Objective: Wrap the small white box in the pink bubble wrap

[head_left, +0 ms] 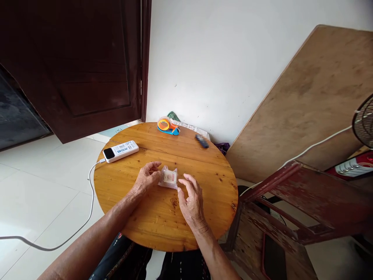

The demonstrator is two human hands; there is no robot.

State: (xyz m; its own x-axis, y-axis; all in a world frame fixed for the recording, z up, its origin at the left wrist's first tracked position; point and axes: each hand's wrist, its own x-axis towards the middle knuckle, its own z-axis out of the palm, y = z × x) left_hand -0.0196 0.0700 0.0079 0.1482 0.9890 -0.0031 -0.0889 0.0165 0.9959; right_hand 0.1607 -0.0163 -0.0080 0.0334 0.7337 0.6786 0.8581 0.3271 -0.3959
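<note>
A small package in clear bubble wrap [169,177] lies on the round wooden table [163,225], with a pale label-like face showing through. Close by its left side is my left hand [148,175], fingers loosely bent and apart; its fingertips are at the wrap's edge, and I cannot tell whether they touch. On the other side my right hand [190,198] hovers with thumb and fingers spread, just short of the package. Neither hand grips anything.
A white power bank [121,151] with a cable [91,186] lies at the table's left. Toward the back are an orange-and-blue tape dispenser [168,126] and a dark, blurred-out object [202,141]. A wooden chair [271,233] holding a phone [274,256] stands right.
</note>
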